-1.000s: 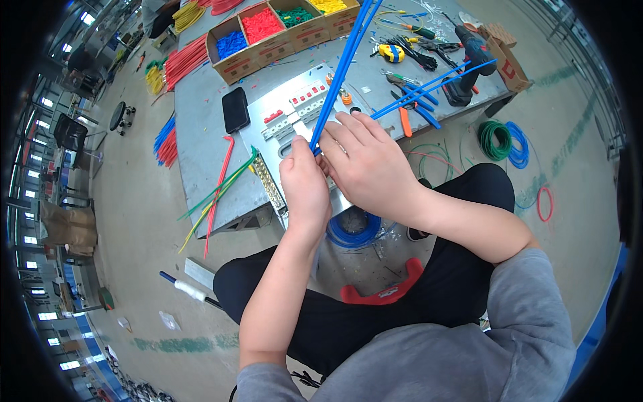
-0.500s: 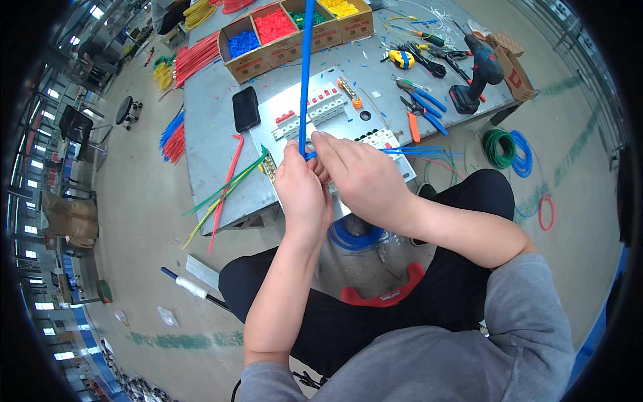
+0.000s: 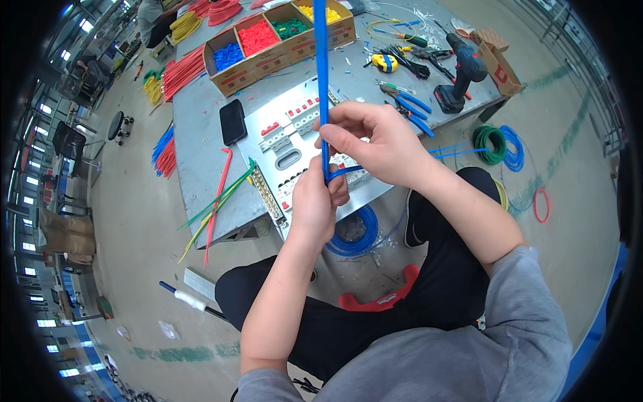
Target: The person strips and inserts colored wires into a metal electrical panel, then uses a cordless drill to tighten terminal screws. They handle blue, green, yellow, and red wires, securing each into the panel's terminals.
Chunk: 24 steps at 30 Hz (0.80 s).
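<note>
Blue wires (image 3: pixel 323 74) rise upright in front of me and bend sharply to the right at my left hand. My left hand (image 3: pixel 315 201) is closed around the wires at this bend. Higher up, my right hand (image 3: pixel 375 141) pinches the upright part between thumb and fingers. The bent part runs behind the right hand, and blue ends stick out beyond its wrist. Beneath both hands lies a metal mounting plate (image 3: pixel 253 134) with rows of circuit breakers (image 3: pixel 305 112), partly hidden by the hands. At its left edge is a brass terminal bar (image 3: pixel 266 194) with green and yellow wires (image 3: pixel 224 195).
Left of the plate lie a black phone (image 3: pixel 233 122) and red wires (image 3: pixel 226 167). Behind are cardboard bins (image 3: pixel 251 72) of coloured caps. Pliers (image 3: pixel 415 110), a tape measure (image 3: pixel 385 63) and a cordless drill (image 3: pixel 462 74) occupy the right side. Wire coils (image 3: pixel 489 144) lie on the floor.
My right hand has moved from beside the left hand up onto the upright blue wires, and its fingers have shifted. The left hand has dropped slightly, still gripping the bend. The view has shifted a little.
</note>
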Each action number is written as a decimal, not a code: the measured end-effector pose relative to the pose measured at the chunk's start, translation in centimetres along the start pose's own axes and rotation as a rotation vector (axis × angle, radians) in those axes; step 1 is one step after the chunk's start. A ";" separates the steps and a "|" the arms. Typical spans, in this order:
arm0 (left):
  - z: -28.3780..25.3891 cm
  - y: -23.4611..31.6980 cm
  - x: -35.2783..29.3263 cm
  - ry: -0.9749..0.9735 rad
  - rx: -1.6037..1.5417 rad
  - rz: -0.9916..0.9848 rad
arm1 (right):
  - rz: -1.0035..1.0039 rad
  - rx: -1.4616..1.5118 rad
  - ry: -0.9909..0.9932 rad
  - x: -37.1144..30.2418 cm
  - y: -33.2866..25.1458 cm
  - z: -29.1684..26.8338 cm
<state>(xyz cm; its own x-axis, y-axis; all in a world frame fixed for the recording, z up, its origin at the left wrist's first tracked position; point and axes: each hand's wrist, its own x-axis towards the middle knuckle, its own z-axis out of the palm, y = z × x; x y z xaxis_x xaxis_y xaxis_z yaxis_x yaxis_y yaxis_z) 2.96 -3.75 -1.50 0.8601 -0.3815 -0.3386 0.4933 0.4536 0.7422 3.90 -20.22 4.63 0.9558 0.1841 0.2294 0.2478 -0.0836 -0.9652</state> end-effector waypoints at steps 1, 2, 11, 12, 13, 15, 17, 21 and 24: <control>0.0 -0.1 0.0 -0.035 -0.017 -0.027 | 0.014 0.023 -0.012 0.0 -0.1 0.0; -0.2 -0.5 0.1 -0.076 -0.049 -0.010 | 0.037 0.054 -0.035 0.1 -0.1 -0.3; 0.3 0.3 -0.3 -0.012 -0.186 0.082 | -0.014 0.269 -0.061 0.8 1.6 -2.4; 1.1 1.9 -0.8 0.073 -0.150 0.108 | -0.041 0.278 -0.066 0.9 1.6 -2.7; -0.5 2.0 -0.1 -0.011 -0.169 0.134 | -0.036 0.207 -0.067 0.8 1.5 -2.6; -1.4 2.5 0.1 -0.071 -0.213 0.125 | -0.029 0.065 -0.069 0.5 0.7 -2.1; -0.8 2.2 -0.3 -0.020 -0.184 0.076 | -0.114 -0.013 -0.057 0.2 0.2 -1.1; 0.4 0.7 -0.7 0.013 -0.151 0.008 | -0.140 0.015 -0.051 0.1 -0.1 -0.6; 0.4 0.7 -0.7 -0.005 -0.149 0.012 | -0.145 0.004 -0.044 0.4 0.4 -0.9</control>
<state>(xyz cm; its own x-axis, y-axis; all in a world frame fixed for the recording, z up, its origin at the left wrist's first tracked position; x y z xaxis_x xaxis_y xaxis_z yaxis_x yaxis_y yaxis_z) 2.62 -3.51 -0.54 0.8655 -0.3792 -0.3272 0.4973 0.5724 0.6519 4.52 -21.08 4.46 0.9020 0.2366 0.3610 0.3823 -0.0494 -0.9227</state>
